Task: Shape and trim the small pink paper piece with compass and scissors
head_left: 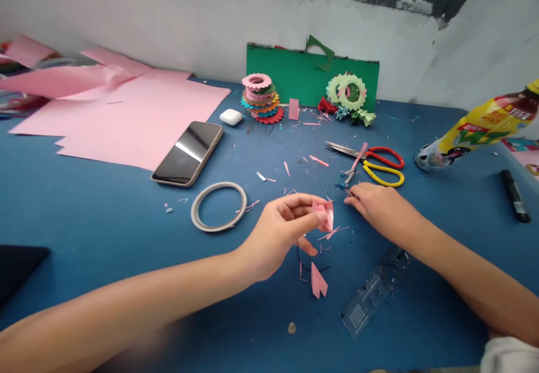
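My left hand (286, 227) is closed, thumb against fingers, on a small folded pink paper piece (323, 215) with layered edges. My right hand (379, 207) rests on the table, its fingertips pinched together at a small thin thing too indistinct to name. Just beyond those fingertips stands a narrow pink strip (359, 158) above some blurred whitish and blue bits. Behind it lie scissors (383, 165) with one red and one yellow handle. Below my left hand lies another folded pink paper piece (319, 281), notched at one end. A clear stencil ruler (370, 297) lies under my right forearm.
Pink scraps litter the blue table (126, 204). Around them are a tape roll (219, 207), a phone (188, 154), a white earbud case (231, 117), pink sheets (138, 114), stacked paper rings (261, 100), a green board (290, 75), a bottle (480, 126) and a black marker (514, 196).
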Motion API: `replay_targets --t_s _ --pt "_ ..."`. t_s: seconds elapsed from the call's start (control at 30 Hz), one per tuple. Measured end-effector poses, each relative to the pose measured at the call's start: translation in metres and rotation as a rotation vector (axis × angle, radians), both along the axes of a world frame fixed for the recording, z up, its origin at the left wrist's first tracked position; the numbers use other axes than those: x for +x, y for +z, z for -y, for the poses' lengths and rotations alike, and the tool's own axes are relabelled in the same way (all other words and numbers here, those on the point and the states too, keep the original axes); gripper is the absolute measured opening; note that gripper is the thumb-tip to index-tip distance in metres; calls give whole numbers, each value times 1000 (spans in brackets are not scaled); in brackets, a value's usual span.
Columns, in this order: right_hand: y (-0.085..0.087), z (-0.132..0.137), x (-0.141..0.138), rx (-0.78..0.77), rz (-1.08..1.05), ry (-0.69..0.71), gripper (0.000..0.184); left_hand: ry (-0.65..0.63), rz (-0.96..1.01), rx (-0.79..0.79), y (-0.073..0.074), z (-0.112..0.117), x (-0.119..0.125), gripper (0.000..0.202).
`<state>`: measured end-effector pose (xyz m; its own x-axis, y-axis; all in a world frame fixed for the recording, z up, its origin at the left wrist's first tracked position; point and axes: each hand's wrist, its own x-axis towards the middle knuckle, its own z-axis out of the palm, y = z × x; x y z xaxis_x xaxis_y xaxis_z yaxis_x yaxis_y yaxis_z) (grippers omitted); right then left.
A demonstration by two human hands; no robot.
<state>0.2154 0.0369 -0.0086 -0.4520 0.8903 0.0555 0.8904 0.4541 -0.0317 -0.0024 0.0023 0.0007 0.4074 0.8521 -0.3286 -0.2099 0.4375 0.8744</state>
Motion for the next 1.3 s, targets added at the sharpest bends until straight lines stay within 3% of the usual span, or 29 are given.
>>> replay_targets --t_s 0.1,0.2,0.27,0.37,0.63,0.93,1.3 --pt "-6 2 -1 -17 10 27 15 5 -15 9 -1 0 0 26" --pt "8 11 -7 151 -190 65 13 -2 -37 20 -2 0 0 27" --pt "21 21 -12 254 -382 173 9 -21 -51 24 -2 0 0 27" --pt "33 37 -19 247 -502 322 4 -53 -58 35 -2 2 0 26" --pt "27 46 -21 306 -364 380 9 -82 -82 85 -1 6 0 25" --pt "29 46 -25 520 -117 485 14 -72 -87 106 -4 5 1 25" --pt "17 35 -27 519 -88 528 12 -58 -92 26 -8 2 1 27"
